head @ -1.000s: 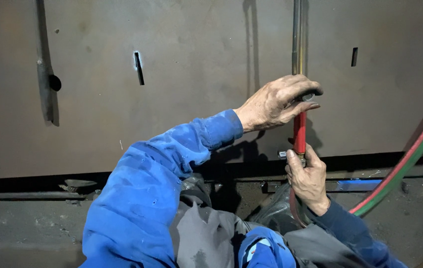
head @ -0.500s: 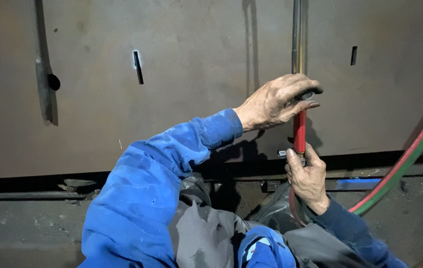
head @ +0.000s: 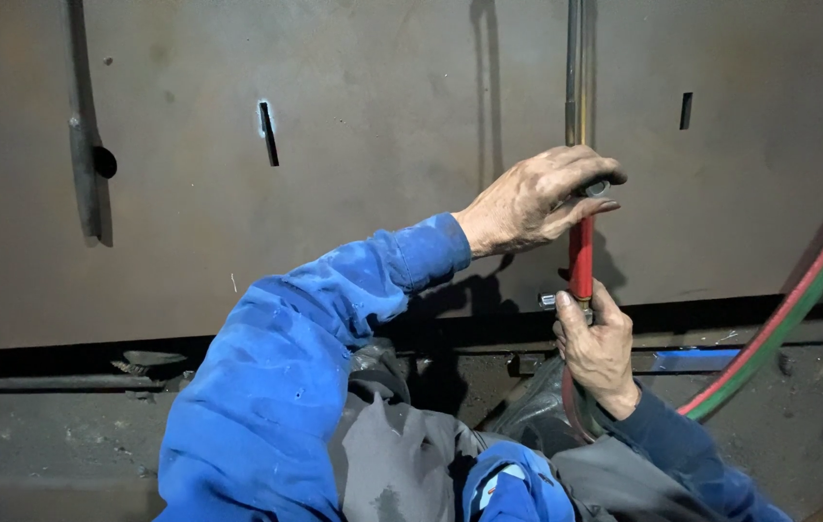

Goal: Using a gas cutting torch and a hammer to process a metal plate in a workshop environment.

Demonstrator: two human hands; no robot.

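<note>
Head cam: left hand wrapped round the top of the red torch, right hand gripping its lower end. Torch stands upright against the steel plate, hoses off right.

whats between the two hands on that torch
In the head view, a short stretch of the torch's red handle runs bare between the left hand above and the right hand below; both hands grip the torch.
</note>
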